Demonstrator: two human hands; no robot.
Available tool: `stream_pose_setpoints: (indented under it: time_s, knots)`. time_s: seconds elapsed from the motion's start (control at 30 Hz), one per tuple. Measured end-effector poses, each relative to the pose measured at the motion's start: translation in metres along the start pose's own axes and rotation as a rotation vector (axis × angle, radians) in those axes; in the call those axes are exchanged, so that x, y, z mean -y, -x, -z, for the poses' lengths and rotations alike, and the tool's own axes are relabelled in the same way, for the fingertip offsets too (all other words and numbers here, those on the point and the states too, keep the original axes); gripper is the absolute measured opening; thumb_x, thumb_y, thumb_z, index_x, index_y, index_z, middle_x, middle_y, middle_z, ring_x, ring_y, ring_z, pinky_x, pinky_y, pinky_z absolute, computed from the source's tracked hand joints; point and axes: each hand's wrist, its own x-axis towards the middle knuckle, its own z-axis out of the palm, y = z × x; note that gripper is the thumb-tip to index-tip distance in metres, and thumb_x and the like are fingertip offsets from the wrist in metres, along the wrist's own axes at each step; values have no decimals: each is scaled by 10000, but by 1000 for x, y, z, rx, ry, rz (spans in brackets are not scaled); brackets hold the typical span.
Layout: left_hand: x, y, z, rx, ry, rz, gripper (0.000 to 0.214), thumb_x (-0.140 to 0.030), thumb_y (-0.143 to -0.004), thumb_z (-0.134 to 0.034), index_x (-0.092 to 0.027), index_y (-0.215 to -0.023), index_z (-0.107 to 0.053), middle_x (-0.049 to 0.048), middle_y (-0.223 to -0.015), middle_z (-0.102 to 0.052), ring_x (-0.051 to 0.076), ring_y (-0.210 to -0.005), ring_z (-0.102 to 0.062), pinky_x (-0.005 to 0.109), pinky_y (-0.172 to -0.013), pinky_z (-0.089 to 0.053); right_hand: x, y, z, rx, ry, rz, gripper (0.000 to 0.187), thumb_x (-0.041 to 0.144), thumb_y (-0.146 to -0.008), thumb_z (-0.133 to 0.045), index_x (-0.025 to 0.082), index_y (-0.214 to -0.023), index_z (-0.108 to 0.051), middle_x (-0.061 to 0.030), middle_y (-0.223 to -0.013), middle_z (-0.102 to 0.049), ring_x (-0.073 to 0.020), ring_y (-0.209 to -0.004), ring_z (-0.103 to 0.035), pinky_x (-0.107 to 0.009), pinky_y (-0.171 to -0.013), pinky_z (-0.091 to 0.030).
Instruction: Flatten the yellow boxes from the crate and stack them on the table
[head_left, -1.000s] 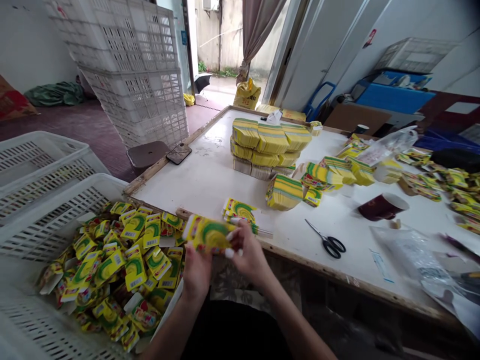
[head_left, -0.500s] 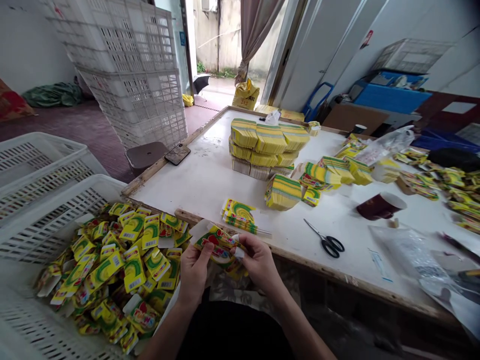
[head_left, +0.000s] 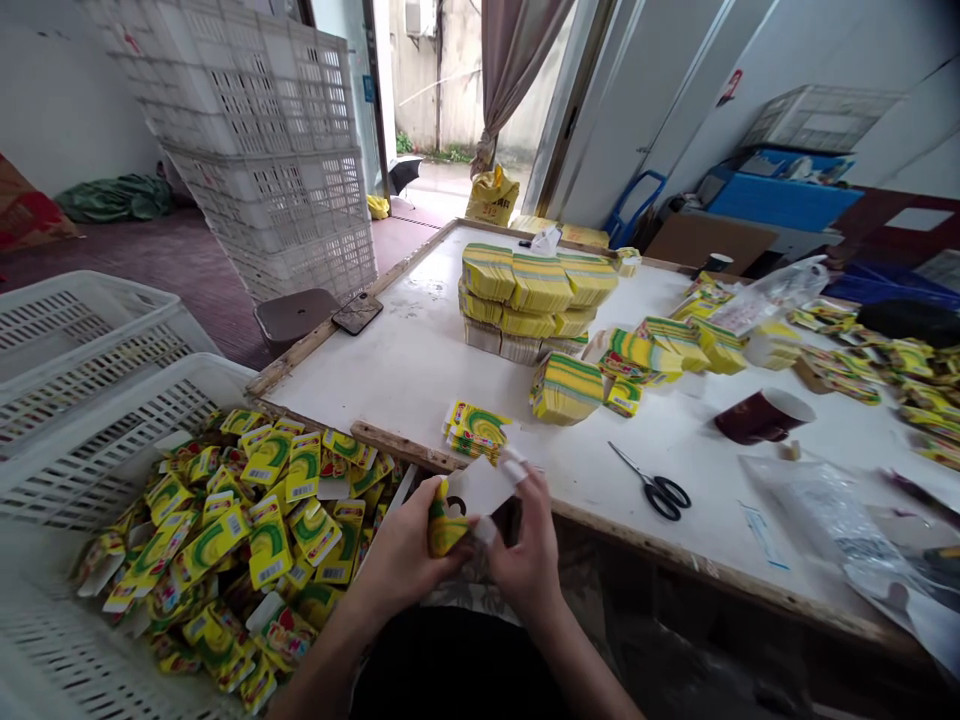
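Note:
A small yellow-and-green printed carton (head_left: 444,530) is in my left hand (head_left: 409,550), its fingers closed around it. The carton's plain white inner side (head_left: 480,486) faces up, with a dark round cut-out near the left hand. My right hand (head_left: 531,550) is at the carton's right side, thumb and forefinger spread apart, with white covers on their tips. Its forefinger is by the white panel's corner; slight blur hides whether it touches. Just beyond, a short stack of flat yellow cartons (head_left: 478,428) lies on the white table (head_left: 405,375).
At left, a white plastic crate (head_left: 217,375) holds many folded cartons (head_left: 270,540). Bundled carton stacks (head_left: 536,285) stand mid-table. Scissors (head_left: 664,495), a dark red mug (head_left: 761,415) and a clear plastic bag (head_left: 817,500) lie right. A phone (head_left: 358,313) rests near the left edge.
The carton has turned from its printed face to its white inner side. The right hand's pinch has opened, its forefinger lifting away. The left hand has moved right and wrapped round the carton.

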Motion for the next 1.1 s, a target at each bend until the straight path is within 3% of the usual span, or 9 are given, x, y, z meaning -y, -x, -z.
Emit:
stream_pose_setpoints:
  time_s: [0.07,0.17,0.33,0.5,0.6,0.7,0.77,0.93,1.1]
  knots:
    - [1,2,-10,-52,-94,-25,658,-334,-720,-706,-221,-1282,-383,95,-1141,-648,273,-1017,-636,403,-863,-519,-4,5,-9,-78,-174,-247,631,301,-859,-558,226,-1415,-268,-158,-1351,-457,-296,-1246,-468,-490,-1009,-430]
    - [3,6,-19,-56,-184,-112,705,-311,-734,-689,-220,-1327,-319,123,-1190,-617,288,-1050,-628,400,-860,-521,-8,4,-15,150,-472,-487,543,336,-866,-542,235,-1366,-357,-122,-1184,-607,-263,-1028,-628,-418,-845,-551]
    - [3,10,-21,-116,-236,-170,589,-236,-756,-643,-232,-1256,-332,106,-1129,-600,260,-973,-645,368,-783,-532,-8,-5,-9,350,-625,-608,447,404,-809,-633,225,-1208,-540,-88,-1084,-677,-274,-991,-654,-428,-873,-538]
    - [9,6,-23,-43,-159,-107,584,-170,-709,-628,-219,-1215,-340,60,-977,-645,227,-806,-663,328,-665,-536,-2,0,-5,419,-404,-358,547,389,-856,-573,214,-1358,-444,-128,-1356,-539,-293,-1262,-502,-455,-1060,-404]
    - [18,2,-29,-146,-189,-177,623,-169,-745,-580,-171,-1300,-298,160,-1165,-583,272,-1005,-633,379,-780,-543,0,8,-7,470,-254,-143,599,171,-868,-524,260,-1438,-361,-81,-1495,-384,-248,-1380,-353,-422,-1135,-304]
    - [24,1,-28,-245,-267,-221,668,-144,-734,-581,-157,-1337,-296,204,-1335,-451,323,-1274,-441,496,-1023,-405,-8,12,-9,373,-181,-79,571,67,-865,-432,274,-1397,-443,-76,-1468,-426,-227,-1360,-392,-398,-1114,-348]
    - [24,2,-21,-221,-267,-162,642,-136,-715,-601,-178,-1304,-348,164,-1277,-513,311,-1235,-476,503,-1024,-401,-16,11,-8,335,-128,-70,573,71,-872,-420,269,-1410,-423,-88,-1459,-436,-235,-1367,-379,-414,-1109,-351]
    - [18,4,2,-140,-258,-59,524,-275,-723,-677,-206,-1198,-466,109,-1158,-625,275,-1074,-600,429,-927,-484,-25,2,3,567,-1,-20,479,128,-883,-500,237,-1349,-492,-140,-1519,-310,-289,-1375,-355,-412,-1045,-415]
    - [15,3,10,-62,-223,-54,545,-331,-729,-687,-217,-1220,-481,89,-1169,-645,252,-1059,-619,381,-915,-495,-14,-17,21,686,-44,-10,191,169,-873,-569,214,-1045,-640,-121,-1289,-522,-231,-1173,-549,-350,-976,-457]
